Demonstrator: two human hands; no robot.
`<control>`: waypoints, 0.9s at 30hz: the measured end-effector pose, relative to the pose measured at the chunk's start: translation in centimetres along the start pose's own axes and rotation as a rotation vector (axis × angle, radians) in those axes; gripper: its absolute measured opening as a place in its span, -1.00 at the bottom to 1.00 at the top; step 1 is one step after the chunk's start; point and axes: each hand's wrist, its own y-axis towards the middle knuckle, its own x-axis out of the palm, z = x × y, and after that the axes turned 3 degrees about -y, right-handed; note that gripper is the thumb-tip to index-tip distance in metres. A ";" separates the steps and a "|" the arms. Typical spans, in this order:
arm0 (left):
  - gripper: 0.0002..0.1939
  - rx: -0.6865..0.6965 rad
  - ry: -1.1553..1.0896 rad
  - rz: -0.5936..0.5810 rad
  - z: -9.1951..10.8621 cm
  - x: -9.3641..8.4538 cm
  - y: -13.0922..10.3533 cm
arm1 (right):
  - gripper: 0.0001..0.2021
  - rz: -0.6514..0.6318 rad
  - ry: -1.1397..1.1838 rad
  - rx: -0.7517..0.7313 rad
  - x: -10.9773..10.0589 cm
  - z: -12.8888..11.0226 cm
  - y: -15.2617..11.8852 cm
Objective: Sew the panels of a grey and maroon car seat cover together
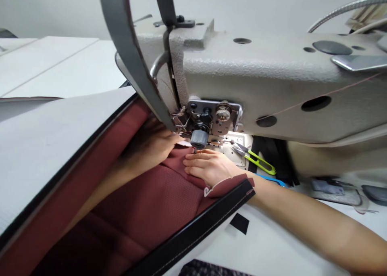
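Note:
A dark red cover piece (163,191) with black stitched edging lies under the head of a grey sewing machine (256,78). My left hand (157,141) is inside the fold of the cover, left of the needle area, with its fingers partly in shadow and behind machine parts. My right hand (208,165) lies flat on the red fabric just right of and below the grey knob (199,139), its fingers pointing left. The needle itself is hidden behind the knob and the hands.
Green thread snips (261,163) lie beside the lit machine plate, with a blue-handled tool (272,180) near my right forearm. A small black square (240,223) rests on the white table (272,243). Black strips hang behind the snips.

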 end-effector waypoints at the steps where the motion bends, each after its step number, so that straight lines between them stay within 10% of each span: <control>1: -0.69 0.006 -0.043 -0.017 -0.3 -0.4 0.1 | -0.77 0.009 -0.023 -0.014 -0.2 -0.1 0.1; 11: -0.79 0.009 0.101 -0.186 4.0 0.8 -0.9 | -0.86 0.009 -0.061 0.120 -1.2 -0.7 0.5; 22: -0.85 0.095 0.256 -0.038 3.5 1.7 -0.3 | -0.87 -0.051 0.017 0.316 -1.7 0.2 0.5; 27: -0.85 0.102 0.236 -0.025 2.8 1.6 0.0 | -0.80 -0.115 0.144 0.164 -2.8 1.6 -0.1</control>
